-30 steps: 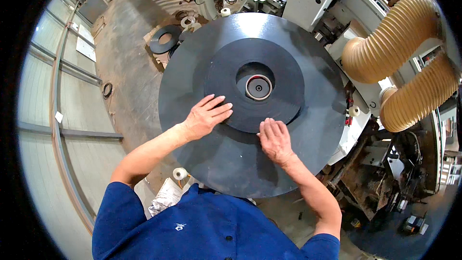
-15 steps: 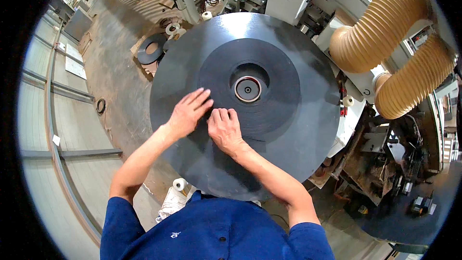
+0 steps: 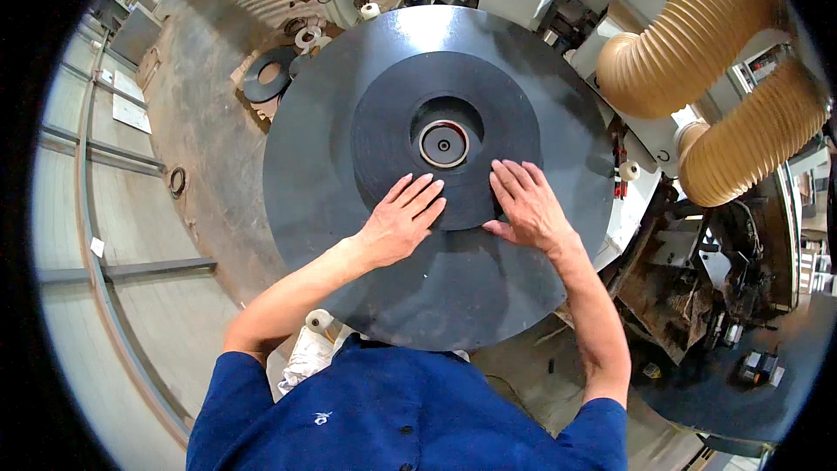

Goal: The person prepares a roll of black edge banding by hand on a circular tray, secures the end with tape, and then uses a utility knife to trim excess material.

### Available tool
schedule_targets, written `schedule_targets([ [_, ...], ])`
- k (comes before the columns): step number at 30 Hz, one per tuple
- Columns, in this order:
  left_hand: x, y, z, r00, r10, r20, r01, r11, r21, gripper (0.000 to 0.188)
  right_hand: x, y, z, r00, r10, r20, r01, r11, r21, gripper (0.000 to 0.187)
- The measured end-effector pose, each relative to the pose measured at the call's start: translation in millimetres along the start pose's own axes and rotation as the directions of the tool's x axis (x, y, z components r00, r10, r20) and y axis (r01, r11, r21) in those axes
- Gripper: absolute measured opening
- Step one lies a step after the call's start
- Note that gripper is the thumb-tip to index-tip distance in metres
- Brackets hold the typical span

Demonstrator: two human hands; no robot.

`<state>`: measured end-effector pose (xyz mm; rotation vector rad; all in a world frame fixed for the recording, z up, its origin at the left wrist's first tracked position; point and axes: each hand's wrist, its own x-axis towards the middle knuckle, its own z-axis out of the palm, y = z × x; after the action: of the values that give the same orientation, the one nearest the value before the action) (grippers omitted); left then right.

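round tabletop [image 3: 436, 296] with flat coil [image 3: 466, 196]

remotely, i view the flat coil, black, around the grey tabletop's middle. the left hand [image 3: 401, 222] lies open, fingers extended over the coil's near edge; the right hand [image 3: 528, 207] is open, thumb spread, at the near-right edge. neither appears to grip. a ringed hub [image 3: 444, 143] sits inside the coil's opening. step, as i judge: steadying. next move calls for light, even pressure.

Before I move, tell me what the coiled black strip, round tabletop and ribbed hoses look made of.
Coiled black strip: matte, probably plastic or rubber, from its dull rings.
Round tabletop: smooth, satin, perhaps painted metal or laminate, given its broad glare.
Ribbed hoses: likely glossy plastic; their ridges shine.
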<state>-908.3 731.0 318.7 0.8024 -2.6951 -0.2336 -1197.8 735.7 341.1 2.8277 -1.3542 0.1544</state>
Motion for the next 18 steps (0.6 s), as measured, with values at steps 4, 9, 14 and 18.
schedule_targets([
  [4,6,6,4,0.999,-0.045,0.026,0.046,0.998,-0.032,0.061,17,10,-12,0.994,-0.076,0.078,0.077,0.997,-0.009,0.092],
  [9,12,13,-1,0.998,-0.060,0.021,0.060,0.998,0.008,0.064,27,26,-5,0.980,-0.196,0.045,0.196,0.980,0.022,0.105],
  [14,9,13,-1,0.998,-0.055,-0.022,0.056,0.998,0.042,0.064,37,24,3,0.961,-0.274,-0.039,0.276,0.959,0.058,0.104],
  [18,12,6,-7,0.992,-0.059,0.109,0.053,0.997,0.050,0.077,39,11,10,0.971,-0.238,-0.021,0.239,0.970,0.043,0.096],
])
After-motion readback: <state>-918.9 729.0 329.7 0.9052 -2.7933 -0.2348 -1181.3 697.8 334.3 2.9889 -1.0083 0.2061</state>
